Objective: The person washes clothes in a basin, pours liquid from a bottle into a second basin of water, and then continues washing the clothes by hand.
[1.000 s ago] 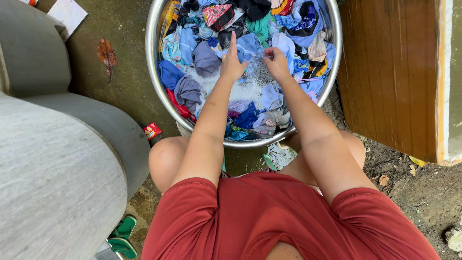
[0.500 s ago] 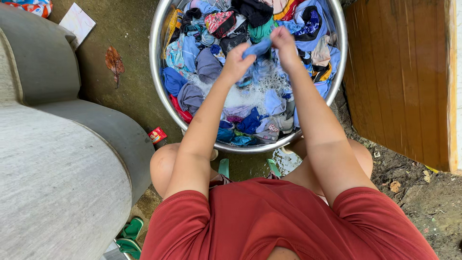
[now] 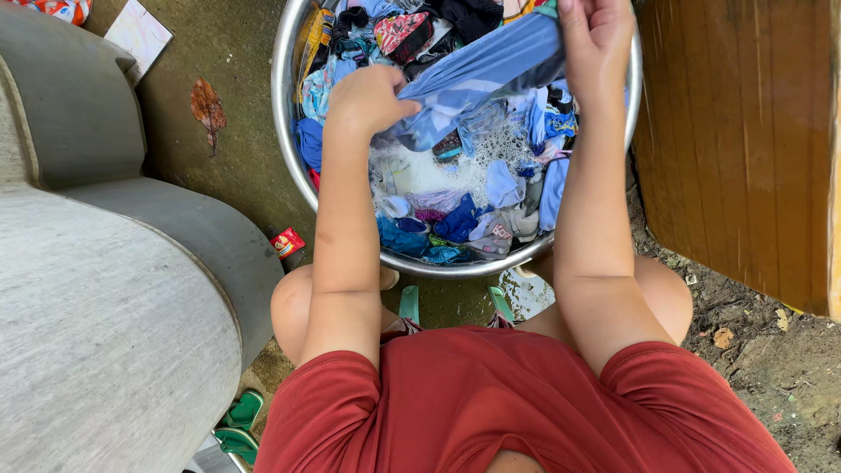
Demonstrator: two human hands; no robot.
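Note:
A wide metal basin (image 3: 289, 131) on the ground holds soapy water and several coloured clothes. Above it I stretch a wet light-blue garment (image 3: 482, 74) between both hands. My left hand (image 3: 368, 98) grips its lower left end in a fist. My right hand (image 3: 597, 33) grips its upper right end near the basin's far rim. White suds (image 3: 420, 171) show in the basin's middle under the garment. My bare knees flank the basin's near rim.
Grey curved concrete (image 3: 105, 289) fills the left side. A brown wooden panel (image 3: 736, 149) stands at the right. A small red packet (image 3: 286, 243) and a dead leaf (image 3: 208, 107) lie on the wet ground. Green sandals (image 3: 232, 425) sit at the bottom left.
Both hands have lifted the light-blue garment out of the suds and pulled it apart, the right hand going up and to the right, the left hand to the left.

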